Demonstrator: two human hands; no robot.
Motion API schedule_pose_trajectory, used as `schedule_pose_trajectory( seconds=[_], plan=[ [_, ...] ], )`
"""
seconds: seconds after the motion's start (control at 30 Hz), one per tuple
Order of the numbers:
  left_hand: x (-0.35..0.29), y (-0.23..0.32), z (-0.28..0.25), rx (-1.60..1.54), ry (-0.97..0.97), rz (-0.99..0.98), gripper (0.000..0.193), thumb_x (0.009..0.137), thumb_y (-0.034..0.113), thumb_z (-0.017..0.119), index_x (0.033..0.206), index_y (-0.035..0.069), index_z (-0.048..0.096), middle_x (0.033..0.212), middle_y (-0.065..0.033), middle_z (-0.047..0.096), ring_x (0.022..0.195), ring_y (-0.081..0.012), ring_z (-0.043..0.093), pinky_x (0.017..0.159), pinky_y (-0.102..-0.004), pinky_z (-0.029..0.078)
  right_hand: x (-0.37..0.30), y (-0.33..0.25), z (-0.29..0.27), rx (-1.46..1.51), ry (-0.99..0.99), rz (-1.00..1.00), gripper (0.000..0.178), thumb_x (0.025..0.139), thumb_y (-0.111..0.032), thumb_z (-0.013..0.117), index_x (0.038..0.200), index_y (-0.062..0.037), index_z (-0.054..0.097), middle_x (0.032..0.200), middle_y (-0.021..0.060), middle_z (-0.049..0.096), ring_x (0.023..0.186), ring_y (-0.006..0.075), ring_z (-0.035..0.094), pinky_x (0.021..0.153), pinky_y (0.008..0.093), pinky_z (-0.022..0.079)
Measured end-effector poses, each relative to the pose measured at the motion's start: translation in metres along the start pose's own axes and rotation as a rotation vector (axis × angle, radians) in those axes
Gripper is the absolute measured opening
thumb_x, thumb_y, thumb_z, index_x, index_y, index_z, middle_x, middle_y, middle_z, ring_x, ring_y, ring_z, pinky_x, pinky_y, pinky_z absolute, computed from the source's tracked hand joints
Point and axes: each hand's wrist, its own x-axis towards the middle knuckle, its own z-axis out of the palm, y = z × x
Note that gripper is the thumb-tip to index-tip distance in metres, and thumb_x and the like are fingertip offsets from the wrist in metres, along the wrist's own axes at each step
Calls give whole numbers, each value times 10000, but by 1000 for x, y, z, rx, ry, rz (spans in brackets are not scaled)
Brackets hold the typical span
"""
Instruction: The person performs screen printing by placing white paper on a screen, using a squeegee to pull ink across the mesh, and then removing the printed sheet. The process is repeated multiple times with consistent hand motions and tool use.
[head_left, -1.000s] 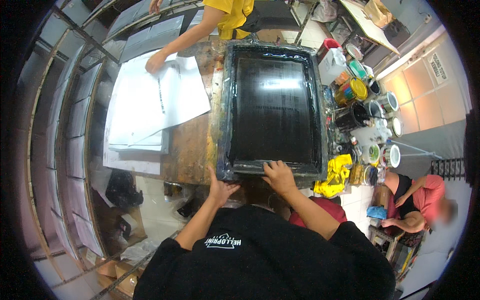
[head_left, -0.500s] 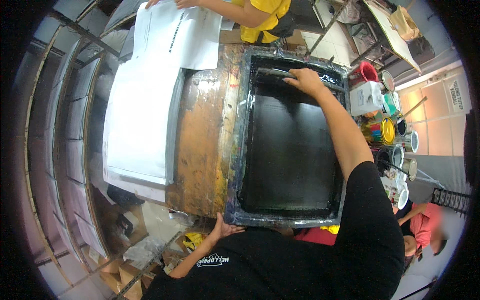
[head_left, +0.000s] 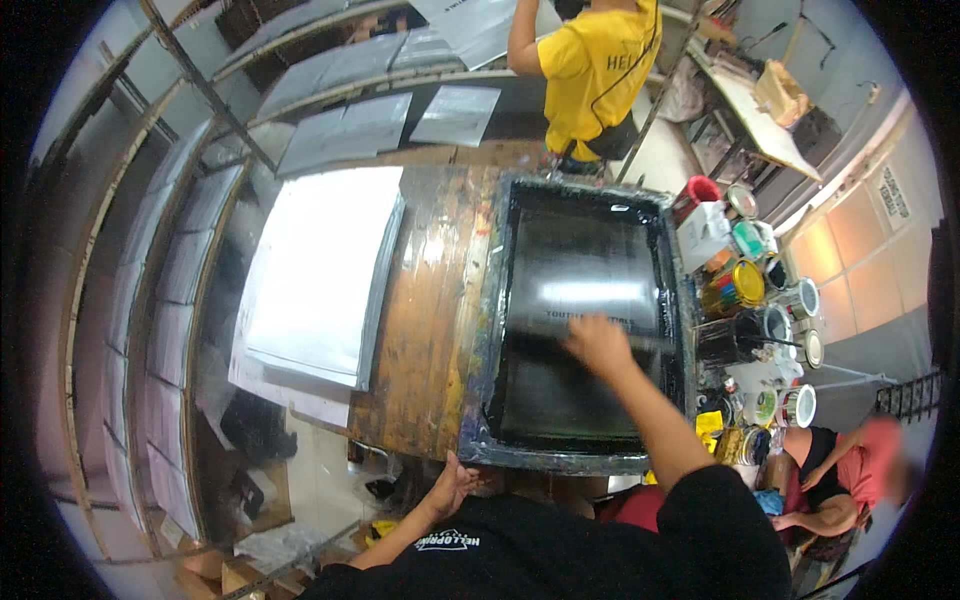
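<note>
A dark-framed printing screen (head_left: 484, 400) lies on the wooden table in front of me, its mesh (head_left: 570, 400) wet with black ink. My right hand (head_left: 600, 347), smeared by motion, is closed on a squeegee (head_left: 652, 344) across the middle of the mesh; the tool is dark and blurred. Faint lettering shows on the mesh just beyond it. My left hand (head_left: 455, 487) is at the table's near edge by the screen's near left corner, palm turned up and fingers loosely stretched; it holds nothing I can see.
A stack of white sheets (head_left: 320, 275) sits left on the wooden table (head_left: 430, 290). Drying racks (head_left: 190, 330) with sheets stand left and beyond. A person in yellow (head_left: 600, 75) holds a sheet (head_left: 490, 30) at the far side. Ink cans (head_left: 740, 285) crowd the right; another person (head_left: 850, 470) sits there.
My right hand has drawn the squeegee from the screen's far end toward me to mid-mesh. The person in yellow has carried the sheet from over the stack to the far rack.
</note>
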Motion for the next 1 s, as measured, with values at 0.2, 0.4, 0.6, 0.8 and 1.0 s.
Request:
schedule_pose_trajectory(
  seconds=[0.2, 0.4, 0.6, 0.8, 1.0],
  plan=[
    [-17, 33, 14, -81, -79, 248, 719, 908, 855, 356, 831, 146, 448, 1029, -119, 672, 1045, -261, 627, 1013, -397, 448, -132, -96, -132, 180, -114, 7, 451, 903, -458, 693, 1082, -59, 584, 983, 169, 630, 910, 352, 672, 730, 454, 587],
    [-79, 154, 123, -137, -742, 766, 1018, 925, 846, 302, 1544, 44, 403, 1528, -309, 441, 1467, -392, 395, 1216, -494, 283, -98, -104, -227, -21, 571, -36, 319, 857, -347, 687, 975, -60, 615, 902, 141, 591, 912, 328, 575, 926, 514, 414],
    [23, 64, 113, 1835, 396, 676, 1003, 927, 806, 402, 1644, 131, 213, 1659, -357, 43, 1563, -479, 26, 1203, -686, 53, -50, -85, -295, -15, 655, -21, 319, 877, -359, 653, 893, -40, 646, 841, 130, 622, 866, 314, 598, 870, 485, 396],
    [71, -7, 85, 1928, 381, 608, 1193, 834, 936, 305, 1637, 61, 200, 1676, -321, 43, 1575, -423, -81, 1140, -720, -169, -8, -64, -345, -4, 643, 16, 318, 892, -335, 642, 884, -17, 654, 813, 156, 634, 850, 353, 613, 841, 472, 408],
    [63, 30, 109, 2174, 250, 353, 1238, 832, 934, 314, 1599, -36, 247, 1686, -234, 185, 1587, -380, 1, 1110, -749, -196, 24, -47, -380, 23, 617, 24, 329, 893, -324, 627, 930, 1, 668, 813, 181, 640, 846, 375, 617, 833, 463, 414]
  ],
)
